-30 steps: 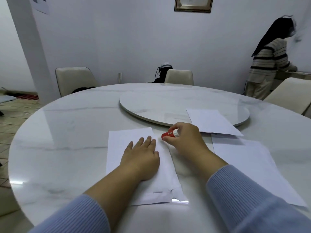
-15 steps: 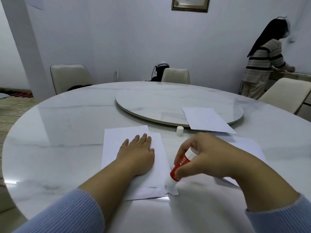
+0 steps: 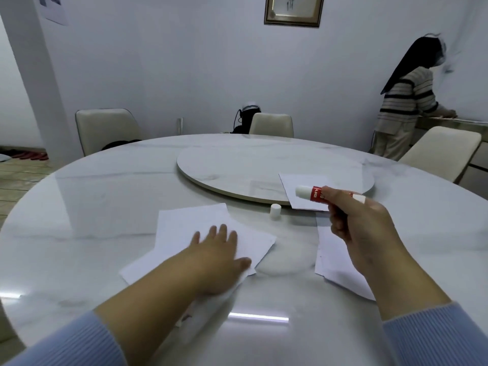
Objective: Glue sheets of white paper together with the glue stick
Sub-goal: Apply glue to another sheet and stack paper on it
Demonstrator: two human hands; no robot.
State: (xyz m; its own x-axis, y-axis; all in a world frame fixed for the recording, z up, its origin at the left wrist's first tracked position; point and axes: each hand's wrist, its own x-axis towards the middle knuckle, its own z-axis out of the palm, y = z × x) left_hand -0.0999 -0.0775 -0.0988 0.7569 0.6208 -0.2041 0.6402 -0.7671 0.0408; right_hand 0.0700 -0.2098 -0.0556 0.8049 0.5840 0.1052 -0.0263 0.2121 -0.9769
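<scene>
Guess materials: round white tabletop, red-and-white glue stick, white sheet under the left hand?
Round white tabletop: glossy marble or marble-look slab; grey veins, sharp light reflections. Red-and-white glue stick: smooth plastic tube, printed red label. White sheet under the left hand: thin matte paper, lying flat.

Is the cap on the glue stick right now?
No, the cap stands alone on the table, while the right hand holds the glue stick with its tip bare.

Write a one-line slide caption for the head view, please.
Left hand presses white paper sheet; right hand holds uncapped red glue stick above it.
</scene>
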